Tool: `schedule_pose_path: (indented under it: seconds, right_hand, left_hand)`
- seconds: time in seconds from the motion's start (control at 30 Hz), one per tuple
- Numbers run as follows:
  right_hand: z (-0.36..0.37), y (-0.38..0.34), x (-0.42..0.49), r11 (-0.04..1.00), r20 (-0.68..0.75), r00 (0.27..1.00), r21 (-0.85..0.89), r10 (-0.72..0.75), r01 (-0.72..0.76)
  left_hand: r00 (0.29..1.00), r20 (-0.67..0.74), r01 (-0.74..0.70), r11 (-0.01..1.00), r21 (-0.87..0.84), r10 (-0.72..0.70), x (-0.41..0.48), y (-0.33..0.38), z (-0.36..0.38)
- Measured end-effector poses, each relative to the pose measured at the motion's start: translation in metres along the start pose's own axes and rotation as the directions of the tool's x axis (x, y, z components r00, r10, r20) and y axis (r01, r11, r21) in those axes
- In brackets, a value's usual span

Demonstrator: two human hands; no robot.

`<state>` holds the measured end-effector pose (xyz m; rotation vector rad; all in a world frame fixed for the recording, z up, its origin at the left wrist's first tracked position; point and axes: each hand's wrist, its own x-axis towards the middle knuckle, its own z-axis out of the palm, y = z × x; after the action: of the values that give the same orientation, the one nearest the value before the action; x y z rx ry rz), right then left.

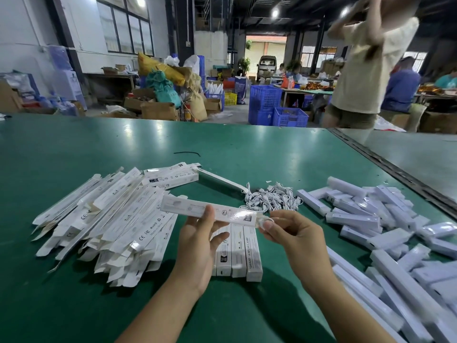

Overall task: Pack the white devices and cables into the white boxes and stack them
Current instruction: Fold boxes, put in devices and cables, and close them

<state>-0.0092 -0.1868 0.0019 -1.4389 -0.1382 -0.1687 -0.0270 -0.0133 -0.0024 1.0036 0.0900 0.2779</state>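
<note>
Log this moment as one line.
left hand: holds long white cardboard box | right hand: pinches thin white cable at box end | closed white boxes: row on green table

Left hand (197, 240), right hand (295, 235), seemingly curled.

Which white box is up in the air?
The box held by the left hand and right hand; all the others lie on the table.

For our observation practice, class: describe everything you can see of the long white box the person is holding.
The white box is long, slim, glossy cardboard with small grey print and certification marks. It is held nearly level above the green table. The left hand grips its middle, thumb on top; the right hand pinches its right end.
</note>
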Motion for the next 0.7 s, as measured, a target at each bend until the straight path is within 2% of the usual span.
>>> schedule_pose_path:
  seconds: [0.27, 0.5, 0.63, 0.7]
  right_hand:
    - [0.0005, 0.0034, -0.0017, 0.997, -0.051, 0.999, -0.081, -0.016, 0.012]
    - [-0.0008, 0.0069, -0.0005, 0.992, -0.04, 0.996, -0.095, 0.079, -0.083]
    - [0.0021, 0.0041, -0.0001, 0.98, -0.104, 0.983, 0.142, 0.154, -0.139]
    - [0.0017, 0.0029, -0.0003, 0.972, -0.114, 0.98, 0.185, 0.165, -0.142]
  left_hand:
    - [1.0, 0.027, -0.012, 0.995, 0.103, 0.009, -0.0062, -0.0031, 0.0042]
    - [0.999, -0.03, -0.038, 0.989, 0.142, 0.042, -0.0039, -0.0051, 0.0042]
    - [0.999, -0.012, -0.046, 0.993, 0.113, 0.048, -0.0042, -0.0034, 0.004]
    - [0.999, -0.002, -0.043, 0.992, 0.115, 0.044, -0.005, -0.0044, 0.0051]
